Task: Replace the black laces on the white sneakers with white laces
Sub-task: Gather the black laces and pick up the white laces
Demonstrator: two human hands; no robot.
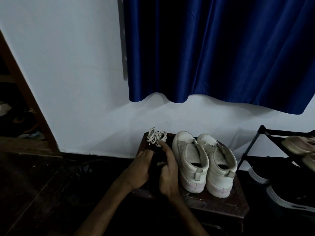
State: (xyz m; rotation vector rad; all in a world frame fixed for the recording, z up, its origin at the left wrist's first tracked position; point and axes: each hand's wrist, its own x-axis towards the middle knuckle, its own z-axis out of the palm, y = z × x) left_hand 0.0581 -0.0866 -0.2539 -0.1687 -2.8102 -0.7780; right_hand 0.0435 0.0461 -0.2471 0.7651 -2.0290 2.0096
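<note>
Two white sneakers (190, 160) (219, 166) stand side by side on a small dark wooden table (221, 203), heels toward me. I see no laces across their tongues. A bundle of white laces (156, 137) lies at the table's back left corner. My left hand (141, 169) and my right hand (167, 171) meet just left of the sneakers, closed around a dark bundle that looks like the black laces (154, 159); the dim light hides its detail. My right forefinger tip touches the white laces.
A black shoe rack (265, 147) with other shoes stands to the right of the table. A blue curtain (221, 48) hangs on the white wall behind. A dark wooden frame (30, 103) and clutter are at the left, above dark floor.
</note>
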